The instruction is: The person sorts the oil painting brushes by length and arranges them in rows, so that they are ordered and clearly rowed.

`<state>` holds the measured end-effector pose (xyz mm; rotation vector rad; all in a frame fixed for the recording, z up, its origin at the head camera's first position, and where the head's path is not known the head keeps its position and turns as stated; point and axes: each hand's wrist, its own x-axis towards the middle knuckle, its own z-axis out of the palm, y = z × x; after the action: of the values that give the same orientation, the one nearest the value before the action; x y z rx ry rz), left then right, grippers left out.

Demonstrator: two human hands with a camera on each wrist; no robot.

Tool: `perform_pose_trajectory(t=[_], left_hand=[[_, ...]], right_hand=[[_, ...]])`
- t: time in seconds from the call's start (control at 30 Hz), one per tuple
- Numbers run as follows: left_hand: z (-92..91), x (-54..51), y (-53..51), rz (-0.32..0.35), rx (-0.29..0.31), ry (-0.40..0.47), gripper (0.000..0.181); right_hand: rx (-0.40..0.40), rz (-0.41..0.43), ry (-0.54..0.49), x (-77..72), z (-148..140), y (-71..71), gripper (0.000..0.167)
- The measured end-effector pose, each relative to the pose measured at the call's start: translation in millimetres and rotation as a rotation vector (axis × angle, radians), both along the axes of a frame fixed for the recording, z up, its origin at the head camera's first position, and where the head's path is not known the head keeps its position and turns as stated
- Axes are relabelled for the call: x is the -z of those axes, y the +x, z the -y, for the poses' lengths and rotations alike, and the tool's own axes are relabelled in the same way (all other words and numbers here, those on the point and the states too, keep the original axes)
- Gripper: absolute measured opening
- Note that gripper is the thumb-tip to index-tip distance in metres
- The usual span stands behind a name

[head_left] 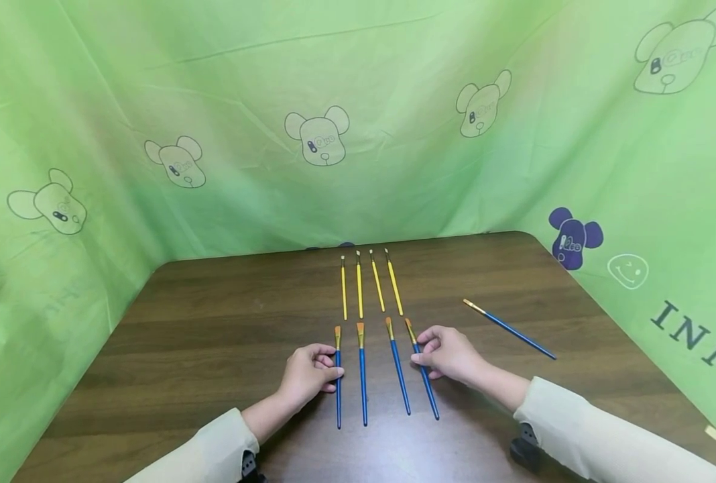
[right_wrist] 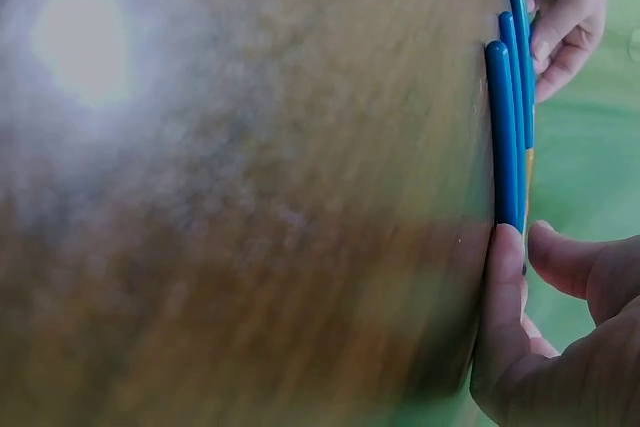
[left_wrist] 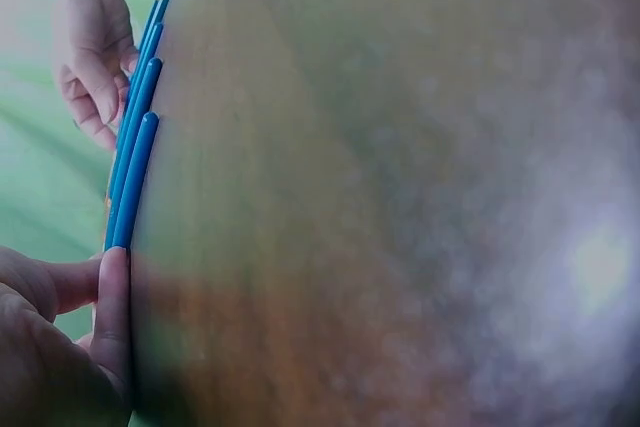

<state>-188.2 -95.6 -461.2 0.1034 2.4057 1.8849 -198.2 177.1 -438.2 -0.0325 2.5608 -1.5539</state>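
Near the table's middle, several blue-handled paintbrushes stand in a row, orange-brown bristles pointing away. My left hand (head_left: 310, 372) grips the leftmost blue paintbrush (head_left: 338, 402), its thumb across the handle. At the row's other end, my right hand (head_left: 451, 355) holds the rightmost blue paintbrush (head_left: 430, 396) lightly, thumb on its left side and fingers on its right. Between the hands lie two more, a blue paintbrush (head_left: 363, 382) and a slightly slanted blue paintbrush (head_left: 400, 376). In the right wrist view, a handle (right_wrist: 502, 127) runs to a fingertip of the right hand; the grip is partly hidden.
Several yellow-handled brushes, among them a yellow brush (head_left: 359, 288), form a second row farther back. Another blue paintbrush (head_left: 517, 333) lies diagonally at the right. The brown wooden table (head_left: 213, 335) is enclosed by a green printed curtain (head_left: 243, 181) at the back and sides.
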Motion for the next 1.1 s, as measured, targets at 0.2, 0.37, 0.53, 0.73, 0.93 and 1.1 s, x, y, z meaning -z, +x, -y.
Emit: perform_pose_trajectory(t=[0.2, 0.37, 0.53, 0.73, 0.93, 1.1], left_hand=[[0.2, -0.2, -0.1, 0.009, 0.006, 0.009, 0.039], [0.0, 0.3, 0.3, 0.016, 0.006, 0.009, 0.039], [-0.3, 0.1, 1.0, 0.010, 0.005, 0.009, 0.039], [-0.6, -0.3, 0.7, 0.008, 0.006, 0.021, 0.039], [-0.3, 0.3, -0.4, 0.007, 0.006, 0.022, 0.039], [0.3, 0.7, -0.5, 0.014, 0.000, 0.027, 0.039]], right_hand=[[-0.030, -0.001, -0.018, -0.1, -5, -0.7, 0.038], [-0.049, 0.005, -0.043, -0.9, -11, -0.8, 0.038], [-0.077, -0.013, -0.058, -2.2, -20, -2.4, 0.037], [-0.102, -0.041, -0.073, -9.0, -36, -9.4, 0.037], [-0.125, -0.093, -0.087, -16.0, -62, -20.7, 0.042], [-0.122, -0.143, -0.078, -22.5, -87, -30.5, 0.045]])
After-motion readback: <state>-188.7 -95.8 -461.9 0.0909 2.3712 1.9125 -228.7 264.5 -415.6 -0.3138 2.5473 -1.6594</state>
